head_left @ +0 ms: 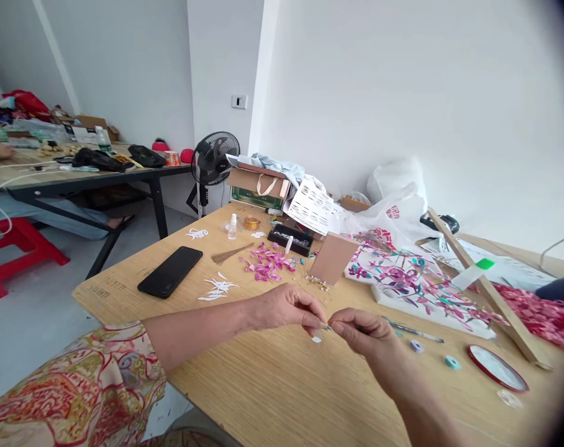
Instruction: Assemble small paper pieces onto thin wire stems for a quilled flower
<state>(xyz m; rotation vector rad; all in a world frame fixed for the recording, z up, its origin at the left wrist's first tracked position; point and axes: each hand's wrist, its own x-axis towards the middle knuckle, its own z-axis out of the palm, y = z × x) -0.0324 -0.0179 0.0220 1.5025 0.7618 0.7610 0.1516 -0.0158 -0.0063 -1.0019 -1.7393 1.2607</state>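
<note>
Over the front of the wooden table, my left hand (295,308) is closed in a pinch on a small teal piece (329,328), too tiny to identify. A small whitish, partly see-through piece (316,339) shows just beneath those fingertips; whether it is attached cannot be made out. My right hand (363,332) meets the left from the other side, thumb and forefinger pressed together at the teal piece's end. What sits between the right fingertips is hidden. Beyond both hands lie pink petals (268,262) and a brown upright card (333,259). A slim pen-like tool (417,330) rests beside my right hand.
A black phone (170,272) and white paper slivers (218,287) lie left. Right are pink flower sprays (412,279) on white foam, a lilac spool (416,346), a teal spool (452,362), a red-rimmed dish (497,367) and a wooden bar (491,295). Boxes and bags stand behind.
</note>
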